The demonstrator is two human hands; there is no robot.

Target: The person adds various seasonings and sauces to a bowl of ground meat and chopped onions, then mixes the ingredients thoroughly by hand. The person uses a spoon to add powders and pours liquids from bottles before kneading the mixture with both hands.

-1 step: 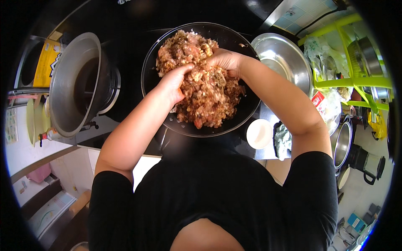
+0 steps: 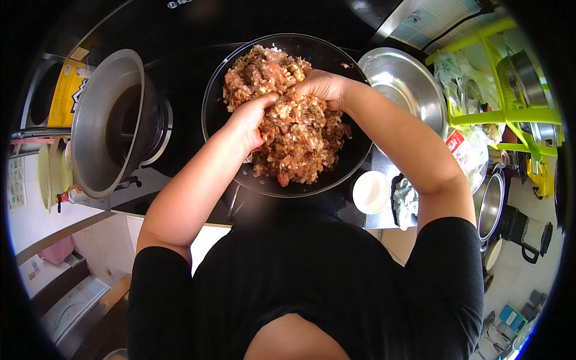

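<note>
A large mound of seasoned minced meat [image 2: 300,150], pinkish brown with pale bits, fills much of a wide black pan [image 2: 354,144] in front of me. My left hand [image 2: 247,123] grips the mound from its left side, thumb on top and the other fingers sunk into the meat. From the upper right, my right hand [image 2: 324,86] digs in as well, its fingertips buried. Both hands are bare and close together near the middle of the mound. What the hidden fingers do inside the meat does not show.
On the left stands a big grey metal pot [image 2: 84,153] with dark liquid, beside a yellow box [image 2: 63,96]. A shiny steel bowl [image 2: 420,84] adjoins the pan on the right. Nearer are a small white bowl [image 2: 371,192] and a crumpled cloth [image 2: 406,203]. A green rack [image 2: 510,117] stands far right.
</note>
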